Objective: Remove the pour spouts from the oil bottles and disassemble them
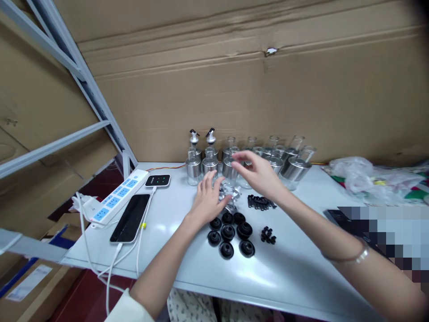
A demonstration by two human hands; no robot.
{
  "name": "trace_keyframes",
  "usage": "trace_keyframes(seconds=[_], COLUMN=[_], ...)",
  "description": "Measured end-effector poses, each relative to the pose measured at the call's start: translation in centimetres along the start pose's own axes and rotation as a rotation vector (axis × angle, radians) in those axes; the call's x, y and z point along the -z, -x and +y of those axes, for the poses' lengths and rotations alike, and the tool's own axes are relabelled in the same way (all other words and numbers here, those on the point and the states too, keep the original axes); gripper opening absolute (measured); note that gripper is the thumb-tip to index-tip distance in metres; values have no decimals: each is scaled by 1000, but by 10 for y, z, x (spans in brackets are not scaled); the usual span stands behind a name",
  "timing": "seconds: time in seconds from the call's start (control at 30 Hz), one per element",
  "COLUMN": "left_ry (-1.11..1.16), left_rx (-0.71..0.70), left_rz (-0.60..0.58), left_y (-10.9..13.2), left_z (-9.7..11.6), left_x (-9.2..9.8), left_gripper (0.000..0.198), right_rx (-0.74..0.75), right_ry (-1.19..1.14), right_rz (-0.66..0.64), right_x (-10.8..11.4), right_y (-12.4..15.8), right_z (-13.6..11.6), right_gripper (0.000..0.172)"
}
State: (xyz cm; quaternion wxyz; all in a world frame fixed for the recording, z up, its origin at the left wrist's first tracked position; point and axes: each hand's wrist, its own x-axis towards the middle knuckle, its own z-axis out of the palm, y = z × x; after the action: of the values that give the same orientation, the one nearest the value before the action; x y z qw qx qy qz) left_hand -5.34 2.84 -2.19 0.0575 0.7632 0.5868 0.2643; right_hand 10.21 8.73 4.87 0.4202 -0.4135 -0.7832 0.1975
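My left hand [209, 194] lies with its fingers spread beside a cluster of shiny silver parts [231, 192], partly covering them. Over the bottles my right hand [258, 172] hovers; its thumb and forefinger are apart, close to the neck of a glass bottle [229, 170] with a silver band. I cannot tell whether the fingertips touch the glass. Black round stoppers [228, 232] sit in a group nearer me. To their right are small black caps [268, 235], and behind those lie black lever-like pieces [260, 202]. Two bottles at the back left carry pourer tops [211, 136].
More banded glass bottles [297, 167] stand along the cardboard wall [234, 89]. A power strip [120, 197], a phone [130, 218] and a small black-and-white device [157, 180] with cables occupy the left. Plastic bags [360, 174] and a dark flat object [335, 217] lie on the right.
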Motion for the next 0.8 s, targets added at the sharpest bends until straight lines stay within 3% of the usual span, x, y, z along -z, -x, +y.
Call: trace_keyframes(seconds=[0.13, 0.23, 0.33, 0.47, 0.67, 0.77, 0.8], left_ry=[60, 102, 116, 99, 70, 54, 57], left_rx=[-10, -34, -37, -18, 10, 28, 29], left_rz=[31, 33, 13, -3, -13, 14, 41], left_y=[-1, -2, -2, -2, -3, -3, -4], left_z=[-2, -3, -3, -1, 3, 2, 2], left_x=[-5, -8, -8, -4, 1, 3, 3], left_gripper=[50, 49, 48, 48, 48, 47, 47], right_rx=[14, -132, -211, -266, -263, -178, -74], right_ry=[123, 243, 257, 241, 176, 122, 54], right_rz=[103, 32, 36, 38, 73, 132, 155], right_x=[-16, -38, -58, -68, -57, -30, -17], right_y=[-72, -113, -133, -138, -141, -148, -150], right_z=[-19, -24, -21, -15, -17, -20, -21], right_gripper=[28, 27, 30, 30, 26, 28, 27])
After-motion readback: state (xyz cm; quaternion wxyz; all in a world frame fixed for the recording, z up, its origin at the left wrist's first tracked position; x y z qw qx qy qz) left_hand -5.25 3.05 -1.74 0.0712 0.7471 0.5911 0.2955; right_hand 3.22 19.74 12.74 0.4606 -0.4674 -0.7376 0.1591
